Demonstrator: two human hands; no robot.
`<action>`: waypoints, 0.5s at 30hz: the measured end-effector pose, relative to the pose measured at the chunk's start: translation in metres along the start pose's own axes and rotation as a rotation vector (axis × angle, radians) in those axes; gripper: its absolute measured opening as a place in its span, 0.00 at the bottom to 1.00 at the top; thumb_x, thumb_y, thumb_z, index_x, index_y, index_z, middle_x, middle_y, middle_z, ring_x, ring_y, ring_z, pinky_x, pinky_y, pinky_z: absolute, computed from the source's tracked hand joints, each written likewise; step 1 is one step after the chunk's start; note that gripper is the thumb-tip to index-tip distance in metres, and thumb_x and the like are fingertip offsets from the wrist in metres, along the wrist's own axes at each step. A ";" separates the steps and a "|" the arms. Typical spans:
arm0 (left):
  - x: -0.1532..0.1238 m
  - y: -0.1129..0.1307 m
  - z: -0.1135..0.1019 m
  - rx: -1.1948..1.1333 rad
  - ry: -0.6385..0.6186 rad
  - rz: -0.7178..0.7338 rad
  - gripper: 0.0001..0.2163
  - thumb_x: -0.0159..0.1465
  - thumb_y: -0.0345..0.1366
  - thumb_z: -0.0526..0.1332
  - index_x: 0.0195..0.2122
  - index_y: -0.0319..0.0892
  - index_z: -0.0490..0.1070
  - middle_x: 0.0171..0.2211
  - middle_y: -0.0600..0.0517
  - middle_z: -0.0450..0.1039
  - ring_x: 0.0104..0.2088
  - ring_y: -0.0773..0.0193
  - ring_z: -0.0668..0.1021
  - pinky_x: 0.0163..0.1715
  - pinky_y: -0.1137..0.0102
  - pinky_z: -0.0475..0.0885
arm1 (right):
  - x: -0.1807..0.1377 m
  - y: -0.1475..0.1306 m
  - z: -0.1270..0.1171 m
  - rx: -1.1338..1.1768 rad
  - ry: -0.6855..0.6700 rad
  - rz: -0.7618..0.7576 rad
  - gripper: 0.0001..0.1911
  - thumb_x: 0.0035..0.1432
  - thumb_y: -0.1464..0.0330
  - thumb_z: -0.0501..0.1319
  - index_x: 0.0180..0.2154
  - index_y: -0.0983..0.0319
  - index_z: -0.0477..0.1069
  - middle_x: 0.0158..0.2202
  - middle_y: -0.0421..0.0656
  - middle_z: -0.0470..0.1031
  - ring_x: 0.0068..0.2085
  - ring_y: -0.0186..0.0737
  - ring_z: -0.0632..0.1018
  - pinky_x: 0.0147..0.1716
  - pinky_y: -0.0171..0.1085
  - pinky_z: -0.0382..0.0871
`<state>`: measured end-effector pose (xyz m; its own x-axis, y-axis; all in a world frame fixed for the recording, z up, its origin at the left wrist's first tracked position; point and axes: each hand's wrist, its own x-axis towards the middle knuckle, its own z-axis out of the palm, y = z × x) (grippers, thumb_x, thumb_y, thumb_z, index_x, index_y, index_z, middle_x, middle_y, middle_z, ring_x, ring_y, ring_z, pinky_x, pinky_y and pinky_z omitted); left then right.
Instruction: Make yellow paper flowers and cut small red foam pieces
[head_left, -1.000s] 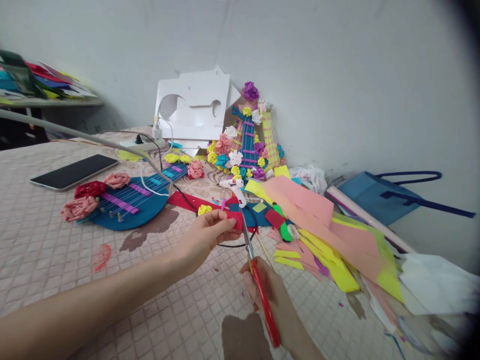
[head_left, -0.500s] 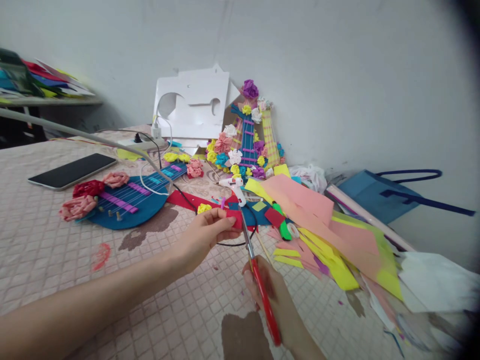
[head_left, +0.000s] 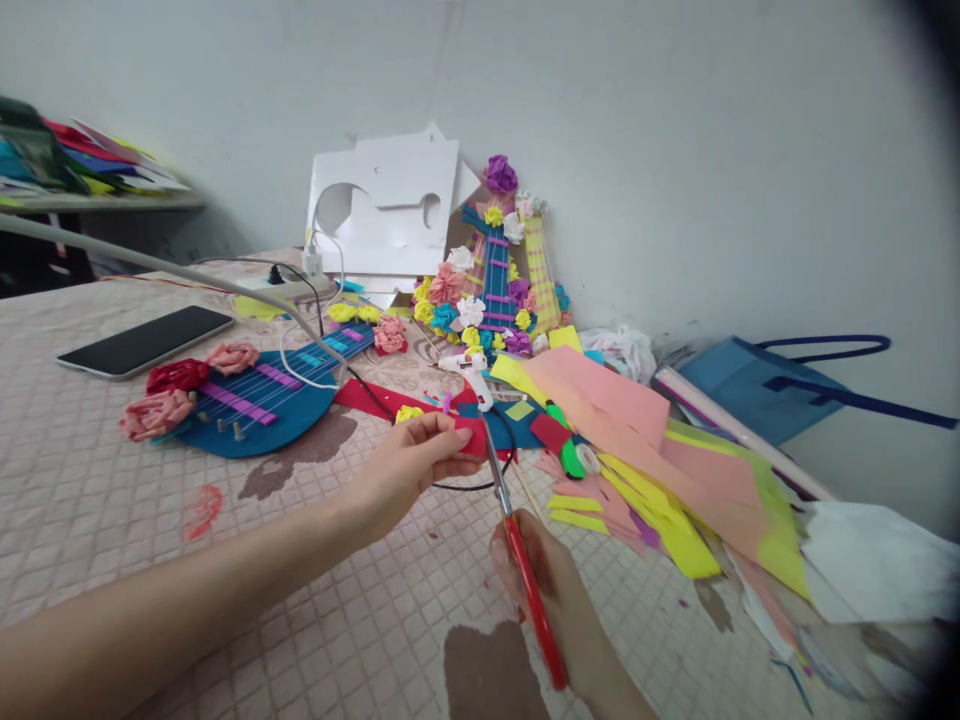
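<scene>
Red paper (head_left: 474,432) sits pinched in the left hand (head_left: 420,460), ahead of the right hand (head_left: 551,570), which grips scissors (head_left: 528,575) with blades at its edge, so a slip could nick the nearby fingertips (head_left: 460,437).

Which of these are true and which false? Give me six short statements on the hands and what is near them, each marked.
1. The left hand pinches a red piece. True.
2. The right hand holds scissors with red handles. True.
3. The scissors point toward the person. False: they point away.
4. A white glue gun is beyond the left hand. True.
5. The right hand grips the glue gun. False: neither hand holds it.
6. The red piece is right of the scissors. False: it is to their left.
</scene>
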<state>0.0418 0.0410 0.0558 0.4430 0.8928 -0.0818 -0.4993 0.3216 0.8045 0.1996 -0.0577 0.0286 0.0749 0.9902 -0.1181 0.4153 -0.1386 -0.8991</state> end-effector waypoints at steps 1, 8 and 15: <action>0.000 0.000 -0.001 0.004 -0.003 0.001 0.11 0.54 0.35 0.68 0.27 0.40 0.65 0.27 0.52 0.76 0.29 0.65 0.80 0.38 0.69 0.74 | 0.000 0.001 0.000 0.003 0.001 -0.002 0.16 0.56 0.56 0.58 0.28 0.59 0.56 0.20 0.32 0.54 0.20 0.29 0.60 0.17 0.29 0.54; 0.002 -0.002 -0.003 0.013 -0.013 0.016 0.10 0.54 0.35 0.68 0.27 0.39 0.66 0.27 0.53 0.76 0.29 0.65 0.79 0.38 0.69 0.74 | 0.000 -0.002 -0.001 -0.031 0.013 0.007 0.15 0.55 0.57 0.58 0.26 0.59 0.55 0.19 0.32 0.54 0.20 0.30 0.59 0.17 0.30 0.53; 0.002 0.002 -0.002 0.026 0.006 0.017 0.10 0.54 0.35 0.68 0.26 0.39 0.66 0.27 0.53 0.76 0.28 0.66 0.79 0.37 0.68 0.74 | 0.000 0.000 -0.002 -0.040 0.022 -0.031 0.14 0.55 0.60 0.57 0.25 0.59 0.55 0.20 0.32 0.54 0.21 0.30 0.59 0.19 0.30 0.53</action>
<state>0.0406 0.0439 0.0558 0.4297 0.9001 -0.0716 -0.4872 0.2979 0.8209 0.2015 -0.0577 0.0300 0.0809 0.9935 -0.0805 0.4538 -0.1086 -0.8845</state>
